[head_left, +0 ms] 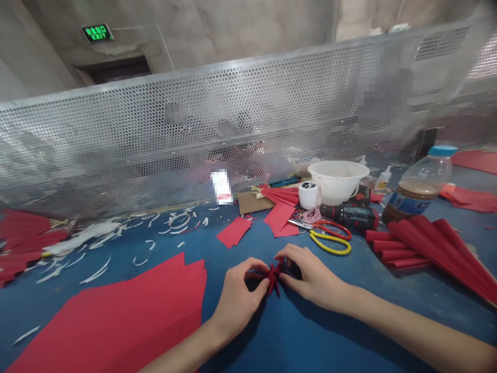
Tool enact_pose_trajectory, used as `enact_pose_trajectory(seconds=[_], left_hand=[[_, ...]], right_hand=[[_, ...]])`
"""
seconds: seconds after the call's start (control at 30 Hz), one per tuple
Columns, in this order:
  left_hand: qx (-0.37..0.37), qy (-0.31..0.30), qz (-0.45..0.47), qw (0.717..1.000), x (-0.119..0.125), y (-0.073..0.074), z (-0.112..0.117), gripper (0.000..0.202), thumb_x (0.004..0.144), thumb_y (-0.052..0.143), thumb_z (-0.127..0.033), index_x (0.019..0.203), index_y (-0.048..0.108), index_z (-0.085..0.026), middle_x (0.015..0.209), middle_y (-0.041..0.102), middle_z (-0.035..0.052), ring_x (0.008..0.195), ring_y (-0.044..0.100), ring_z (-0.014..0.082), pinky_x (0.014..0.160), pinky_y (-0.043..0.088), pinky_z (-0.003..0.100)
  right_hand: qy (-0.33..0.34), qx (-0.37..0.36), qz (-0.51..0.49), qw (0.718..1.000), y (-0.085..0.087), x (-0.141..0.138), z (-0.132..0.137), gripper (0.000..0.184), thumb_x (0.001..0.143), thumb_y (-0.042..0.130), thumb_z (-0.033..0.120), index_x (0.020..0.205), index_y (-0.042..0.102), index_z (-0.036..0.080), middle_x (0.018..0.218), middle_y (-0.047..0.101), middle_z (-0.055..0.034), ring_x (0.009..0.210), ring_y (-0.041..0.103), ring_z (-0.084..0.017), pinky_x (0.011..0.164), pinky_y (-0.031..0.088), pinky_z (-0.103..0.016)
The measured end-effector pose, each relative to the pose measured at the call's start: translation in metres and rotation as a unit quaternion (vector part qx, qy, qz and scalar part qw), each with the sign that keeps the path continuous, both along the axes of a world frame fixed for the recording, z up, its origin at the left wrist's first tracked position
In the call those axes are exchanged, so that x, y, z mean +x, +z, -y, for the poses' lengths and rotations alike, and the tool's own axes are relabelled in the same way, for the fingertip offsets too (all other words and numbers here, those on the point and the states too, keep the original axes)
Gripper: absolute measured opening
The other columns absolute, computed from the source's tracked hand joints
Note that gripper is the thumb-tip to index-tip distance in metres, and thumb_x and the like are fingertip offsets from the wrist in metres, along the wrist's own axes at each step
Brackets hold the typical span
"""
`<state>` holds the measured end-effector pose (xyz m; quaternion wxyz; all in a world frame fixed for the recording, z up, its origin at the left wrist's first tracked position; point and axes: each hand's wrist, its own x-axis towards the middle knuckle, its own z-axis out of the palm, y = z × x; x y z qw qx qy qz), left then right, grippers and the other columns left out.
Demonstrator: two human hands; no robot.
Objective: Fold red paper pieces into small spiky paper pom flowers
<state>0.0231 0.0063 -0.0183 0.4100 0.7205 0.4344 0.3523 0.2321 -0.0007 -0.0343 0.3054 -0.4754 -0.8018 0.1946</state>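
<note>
Head view:
1. A blue tabletop (279,336) is extending beneath the scissors (316,228); white scraps (87,237) are lying well to their left.
2. A perforated screen (128,129) is standing behind the scissors; beyond it, an exit sign (97,33) is glowing.
3. Nearer than the scissors and to their left, the left hand (243,287) and right hand (310,272) are pinching a dark red folded piece (273,277).
4. Fingertips are partly hiding this piece; the lower picture edge is cutting off the red sheets (128,316); pixelation is masking a white patch (222,186) left of the scissors.
</note>
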Motion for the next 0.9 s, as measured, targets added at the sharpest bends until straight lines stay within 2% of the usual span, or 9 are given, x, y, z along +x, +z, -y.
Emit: enact_pose_trajectory(seconds=[0.1,0.17,0.3,0.4,0.5,0.7,0.9], left_hand=[[0.0,-0.006,-0.011,1.0,0.0002,0.001,-0.0002,0.012,0.082,0.06,-0.015,0.091,0.067,-0.02,0.093,0.071,0.0024,0.084,0.069,0.0168,0.082,0.054,0.027],[0.003,-0.007,-0.014,1.0,0.0007,0.0016,-0.0004,0.012,0.082,0.06,-0.015,0.09,0.067,-0.019,0.091,0.072,0.0023,0.082,0.068,0.0166,0.081,0.054,0.026],[0.012,-0.002,-0.011,1.0,0.0016,0.0003,-0.001,0.014,0.082,0.06,-0.014,0.093,0.066,-0.02,0.087,0.072,0.0014,0.078,0.067,0.0158,0.076,0.053,0.025],[0.016,-0.001,-0.016,1.0,0.0014,-0.0016,-0.0012,0.015,0.082,0.06,-0.014,0.095,0.066,-0.021,0.087,0.072,0.0007,0.077,0.067,0.0153,0.075,0.053,0.025],[0.01,-0.006,-0.019,1.0,0.0007,-0.003,-0.0016,0.015,0.083,0.06,-0.015,0.095,0.065,-0.022,0.086,0.071,0.0,0.077,0.067,0.015,0.075,0.053,0.025],[0.004,-0.004,-0.024,1.0,-0.0003,-0.0045,-0.0028,0.017,0.082,0.061,-0.014,0.096,0.064,-0.021,0.087,0.071,0.0005,0.078,0.068,0.0158,0.076,0.053,0.026],[-0.009,-0.018,-0.001,1.0,0.0001,-0.0047,-0.0041,0.021,0.082,0.06,-0.013,0.101,0.064,-0.021,0.092,0.07,0.0011,0.08,0.068,0.0159,0.078,0.055,0.027]], right_hand=[[0.015,0.002,0.0,1.0,0.0027,-0.0005,0.0003,0.034,0.082,0.065,0.018,0.114,0.055,0.025,0.115,0.058,-0.0048,0.105,0.053,-0.023,0.089,0.042,-0.037],[-0.007,0.014,0.009,1.0,0.0036,-0.0015,0.0007,0.034,0.08,0.067,0.016,0.111,0.055,0.024,0.114,0.058,-0.005,0.103,0.053,-0.023,0.086,0.042,-0.037],[-0.086,0.02,0.033,0.996,0.0034,-0.0035,0.0006,0.015,0.079,0.067,0.018,0.086,0.054,0.02,0.085,0.06,-0.0016,0.078,0.053,-0.02,0.072,0.039,-0.034],[-0.07,-0.003,0.024,0.997,0.0033,-0.0042,0.0001,0.012,0.082,0.066,0.023,0.078,0.055,0.02,0.078,0.061,0.0008,0.073,0.053,-0.018,0.071,0.037,-0.033],[-0.037,-0.015,-0.003,0.999,0.0042,-0.0039,0.0009,0.002,0.085,0.062,0.021,0.085,0.06,0.022,0.085,0.065,0.0012,0.081,0.057,-0.018,0.079,0.037,-0.035],[0.035,-0.03,-0.027,0.999,0.0073,-0.0024,0.0048,0.024,0.08,0.063,0.015,0.102,0.061,0.026,0.102,0.067,0.0012,0.097,0.057,-0.02,0.093,0.037,-0.038],[0.044,-0.052,-0.034,0.997,0.0062,-0.0014,0.004,0.031,0.08,0.07,0.028,0.109,0.06,0.024,0.108,0.066,-0.0029,0.103,0.056,-0.023,0.095,0.041,-0.039]])
